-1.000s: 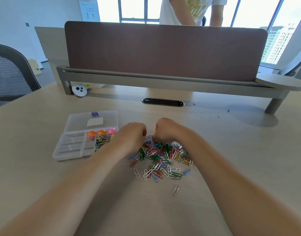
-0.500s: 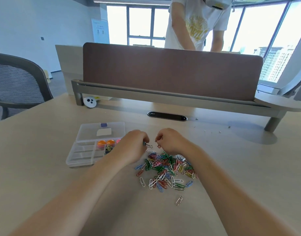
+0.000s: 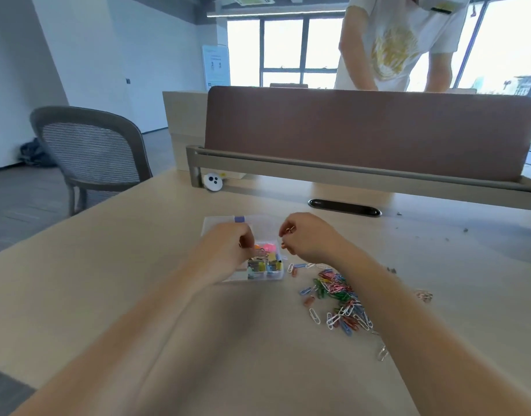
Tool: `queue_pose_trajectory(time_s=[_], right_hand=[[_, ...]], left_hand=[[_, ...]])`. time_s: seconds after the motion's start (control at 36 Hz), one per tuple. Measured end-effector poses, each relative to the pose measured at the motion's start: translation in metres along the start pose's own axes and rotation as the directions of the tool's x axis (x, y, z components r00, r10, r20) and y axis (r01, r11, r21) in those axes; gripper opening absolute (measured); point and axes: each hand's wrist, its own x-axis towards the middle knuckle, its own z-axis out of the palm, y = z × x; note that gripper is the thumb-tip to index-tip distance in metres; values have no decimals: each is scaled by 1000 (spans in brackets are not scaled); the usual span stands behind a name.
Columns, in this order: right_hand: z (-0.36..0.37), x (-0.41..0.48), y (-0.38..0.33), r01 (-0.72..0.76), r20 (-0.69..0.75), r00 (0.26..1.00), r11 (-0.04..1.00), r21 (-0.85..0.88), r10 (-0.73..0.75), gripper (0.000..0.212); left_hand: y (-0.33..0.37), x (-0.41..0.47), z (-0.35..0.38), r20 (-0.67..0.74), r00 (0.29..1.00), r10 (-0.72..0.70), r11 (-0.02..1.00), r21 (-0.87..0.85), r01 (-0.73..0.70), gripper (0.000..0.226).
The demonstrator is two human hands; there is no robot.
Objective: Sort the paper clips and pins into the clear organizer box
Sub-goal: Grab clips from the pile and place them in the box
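bare hands, left hand (image 3: pixel 225 249) and right hand (image 3: pixel 310 237), on bare forearms (long, smooth).

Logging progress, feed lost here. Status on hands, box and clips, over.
Left hand curled over clear plastic organizer box, grip hidden. Right hand pinches small copper-coloured clip beside box. Pile of coloured paper clips on table, unsorted.

One organizer box (image 3: pixel 267 278); one chair (image 3: pixel 93 151); left hand (image 3: pixel 225 250), right hand (image 3: pixel 309 238); paper clips (image 3: pixel 339 295) uncountable
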Motion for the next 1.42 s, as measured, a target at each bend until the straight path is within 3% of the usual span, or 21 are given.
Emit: queue_pose_trajectory(time_s=[0.5,1.08,1.42], right_hand=[[44,31,-29,15,1,1000,994,112,-15,12],[48,30,-29,20,-28,999,998,52,-19,10],[49,30,-26,24,2,1000,1000,-15,-24,10]], left_hand=[[-51,-1,5,57,993,102,984,139,-109,4],[-67,4,14,98,962,256,954,138,-267,5],[-69,3,15,124,957,262,957,94,-274,7]])
